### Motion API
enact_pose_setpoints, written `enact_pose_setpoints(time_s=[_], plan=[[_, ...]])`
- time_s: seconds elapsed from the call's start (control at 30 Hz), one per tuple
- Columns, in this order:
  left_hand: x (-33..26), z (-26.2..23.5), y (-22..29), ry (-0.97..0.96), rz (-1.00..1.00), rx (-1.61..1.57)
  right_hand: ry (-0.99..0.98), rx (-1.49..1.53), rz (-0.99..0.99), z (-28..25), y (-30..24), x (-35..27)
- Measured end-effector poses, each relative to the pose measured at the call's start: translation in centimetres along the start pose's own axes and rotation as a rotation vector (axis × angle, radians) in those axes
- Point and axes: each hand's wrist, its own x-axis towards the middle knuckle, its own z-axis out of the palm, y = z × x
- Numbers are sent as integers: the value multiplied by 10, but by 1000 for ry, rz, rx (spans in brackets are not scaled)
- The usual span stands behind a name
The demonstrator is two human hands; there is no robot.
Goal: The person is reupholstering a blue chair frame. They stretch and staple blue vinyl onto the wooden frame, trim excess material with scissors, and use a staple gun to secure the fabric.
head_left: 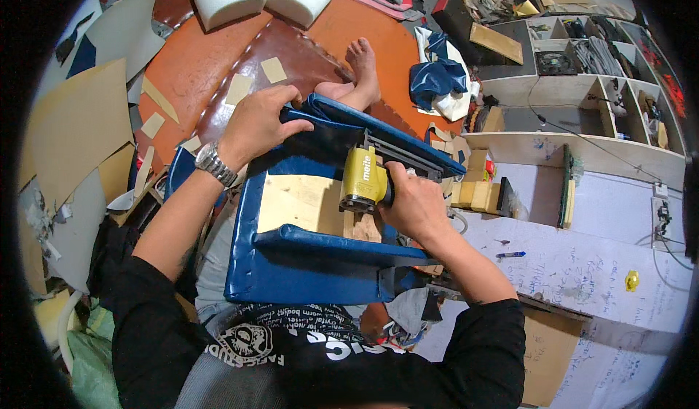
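My right hand (416,203) is wrapped round the grip of a yellow-and-black pneumatic stapler (364,176). The stapler's long dark magazine lies along the inside of a raised side of a blue vinyl-covered frame (313,270), which rests across my lap. With a metal watch on its wrist, my left hand (261,121) pinches the blue vinyl at that frame's far edge, thumb on the inner side and fingers over the top. Inside the frame, pale board (298,201) and bare wood show. The stapler's nose is hidden against the far side.
White foam blocks (227,0) and scraps of board lie on the orange-brown floor at the far left. A bare foot (364,74) rests beyond the frame. On the right, a white bench (553,260) with compartments holds a blue pen (511,254), a yellow object (632,281) and cables.
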Motion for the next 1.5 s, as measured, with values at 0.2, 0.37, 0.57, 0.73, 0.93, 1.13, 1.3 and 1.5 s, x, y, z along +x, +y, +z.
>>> enact_pose_setpoints(time_s=[0.2,0.37,0.57,0.73,0.93,1.13,1.3,1.5], plan=[[6,7,-10,-104,-160,-374,-11,16,-65,-8,-3,-3],[6,11,-17,-101,-116,-376,-62,-4,-152,-12,-20,10],[5,6,-17,-81,-133,-414,20,41,-106,-18,-16,12],[-6,6,-22,-124,-182,-399,386,380,108,-15,49,-65],[-88,-68,-78,119,-545,-403,587,987,902,24,125,-171],[-276,-97,-78,-219,-864,4,1000,1667,1213,91,175,-239],[-358,-82,-99,232,-849,608,1038,1754,1171,131,161,-297],[-342,-86,-158,-151,-968,780,920,1791,579,130,106,-340]])
